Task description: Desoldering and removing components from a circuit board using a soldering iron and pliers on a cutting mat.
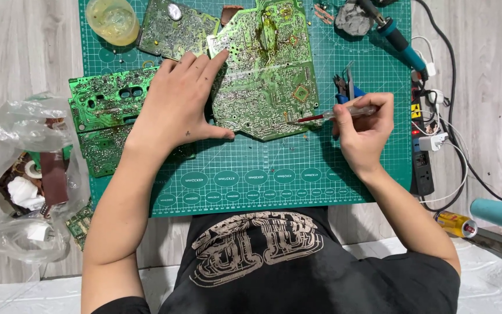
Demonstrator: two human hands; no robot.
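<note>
Nearest us, our black shirt [262, 261] meets a green cutting mat [274, 174] on the worktop. Our left hand [178, 104] lies flat and open, pinning a large green circuit board [268, 75] at mid-mat. Our right hand [364, 125] pinches a clear-handled screwdriver [335, 114], its tip touching the board's near right edge. Most parts seem already stripped; further boards [103, 116] wait at left.

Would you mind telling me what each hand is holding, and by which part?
The right hand grips a clear-handled screwdriver by its handle. The left hand grasps nothing; it lies flat on the circuit board.
</note>
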